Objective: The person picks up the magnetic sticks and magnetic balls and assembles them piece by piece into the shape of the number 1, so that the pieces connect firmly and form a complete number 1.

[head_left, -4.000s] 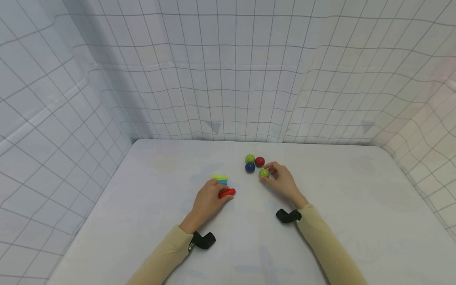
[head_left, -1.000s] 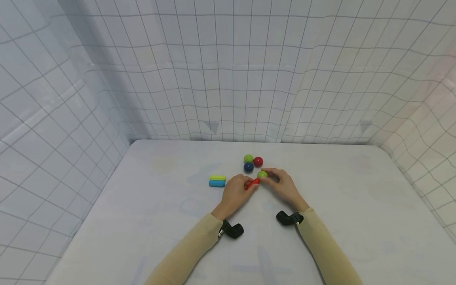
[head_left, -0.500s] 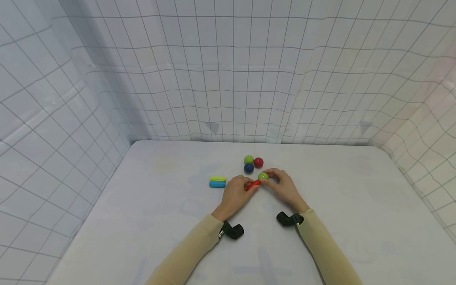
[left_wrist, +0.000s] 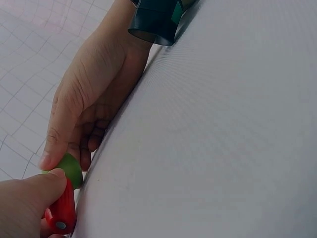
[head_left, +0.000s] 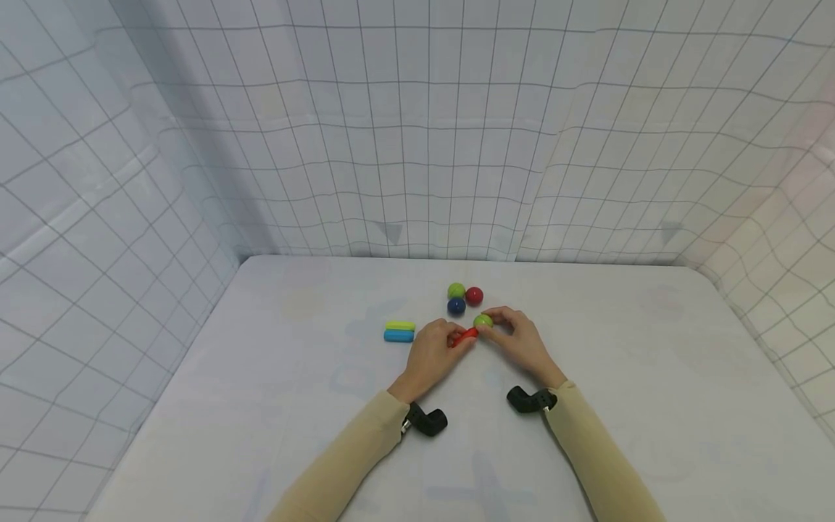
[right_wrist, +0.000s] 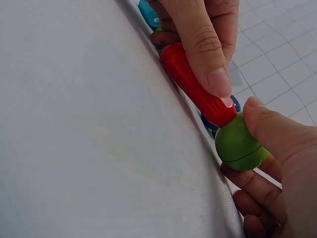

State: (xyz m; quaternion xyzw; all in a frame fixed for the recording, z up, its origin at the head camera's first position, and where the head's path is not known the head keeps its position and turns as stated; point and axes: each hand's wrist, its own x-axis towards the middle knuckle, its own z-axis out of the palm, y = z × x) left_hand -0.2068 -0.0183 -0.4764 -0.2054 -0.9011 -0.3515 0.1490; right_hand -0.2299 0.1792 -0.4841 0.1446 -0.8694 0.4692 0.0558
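My left hand (head_left: 432, 357) pinches a red ribbed stick (right_wrist: 195, 87) between thumb and fingers, low over the white table. A green ball (right_wrist: 240, 144) sits in the grip of my right hand (head_left: 518, 342), thumb on one side and fingers on the other. One end of the stick touches the ball in the right wrist view. In the left wrist view the red stick (left_wrist: 61, 210) shows a small grey metal dot on its near end, and the green ball (left_wrist: 72, 170) is partly covered by fingers.
Just beyond the hands lie a dark blue ball (head_left: 456, 306), a red ball (head_left: 474, 296) and another green ball (head_left: 456, 291), close together. A yellow-green stick (head_left: 400, 326) and a blue stick (head_left: 399, 336) lie side by side to the left. Gridded white curtains (head_left: 417, 145) surround the table (head_left: 293, 435).
Since four seconds ago my left hand has carried the red stick rightward and away from me, up to the green ball. My right hand stays nearly in place; the last second shows almost no motion.
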